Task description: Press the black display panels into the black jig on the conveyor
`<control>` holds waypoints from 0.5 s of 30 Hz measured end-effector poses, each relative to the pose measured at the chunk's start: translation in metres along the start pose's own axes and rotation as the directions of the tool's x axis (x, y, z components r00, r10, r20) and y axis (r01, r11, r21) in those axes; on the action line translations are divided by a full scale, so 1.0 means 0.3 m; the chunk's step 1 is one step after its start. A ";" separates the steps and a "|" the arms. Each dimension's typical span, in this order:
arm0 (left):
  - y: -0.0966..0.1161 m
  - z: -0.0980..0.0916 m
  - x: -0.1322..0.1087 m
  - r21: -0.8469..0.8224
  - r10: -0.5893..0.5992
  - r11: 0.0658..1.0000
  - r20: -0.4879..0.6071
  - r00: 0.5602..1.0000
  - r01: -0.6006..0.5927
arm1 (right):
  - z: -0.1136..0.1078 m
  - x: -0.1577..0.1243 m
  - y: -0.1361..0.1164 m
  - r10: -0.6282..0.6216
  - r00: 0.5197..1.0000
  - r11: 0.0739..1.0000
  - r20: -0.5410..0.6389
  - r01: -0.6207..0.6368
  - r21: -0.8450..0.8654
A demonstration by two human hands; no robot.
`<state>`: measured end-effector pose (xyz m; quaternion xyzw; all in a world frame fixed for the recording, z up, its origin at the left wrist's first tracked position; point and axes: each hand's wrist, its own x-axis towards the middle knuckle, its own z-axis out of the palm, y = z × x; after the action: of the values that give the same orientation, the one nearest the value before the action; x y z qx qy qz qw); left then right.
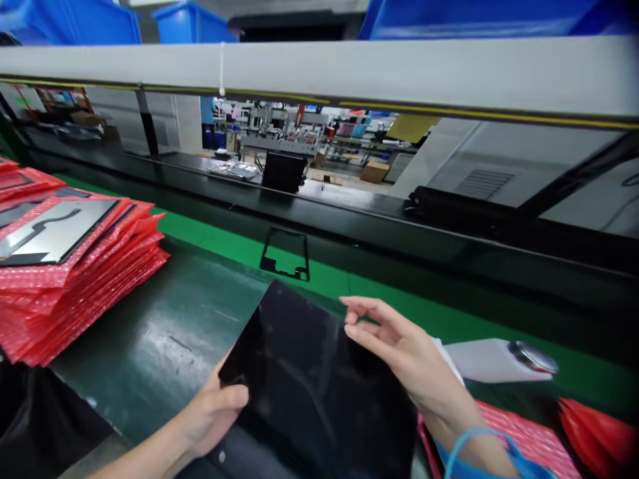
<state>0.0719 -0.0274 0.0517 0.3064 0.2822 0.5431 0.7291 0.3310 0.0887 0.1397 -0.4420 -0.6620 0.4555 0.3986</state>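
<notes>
Head view: black panel [309, 379] held tilted over the near edge of the worktop [164, 332], left hand [212, 412] clamped on its lower-left corner, right hand [399, 349] half open, fingertips [355, 306] at its right edge, seemingly to keep the glossy face print-free.

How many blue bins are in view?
3. The left bin sits at the top left corner, the middle bin just right of it, the right bin at the top right. The frame cuts all off; more may be hidden.
</notes>
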 end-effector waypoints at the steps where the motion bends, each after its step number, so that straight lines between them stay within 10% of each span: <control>1: 0.006 0.040 0.032 -0.086 0.024 0.996 -0.044 0.999 -0.027 | 0.006 0.032 -0.004 -0.038 0.997 0.999 -0.069 0.039 0.009; 7: 0.118 0.118 0.324 0.015 0.254 0.964 -0.338 0.906 -0.265 | 0.034 0.173 0.041 -0.191 0.962 0.966 -0.196 0.148 -0.211; 15: 0.563 -0.193 0.769 0.465 0.500 0.856 -0.639 0.585 -0.225 | -0.186 -0.221 0.146 -0.159 0.966 0.858 -0.205 0.032 -0.512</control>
<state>-0.0178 0.2407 0.1230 0.2296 0.5708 0.7024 0.3578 0.4119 0.0482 0.1045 -0.5489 -0.7262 0.1893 0.3682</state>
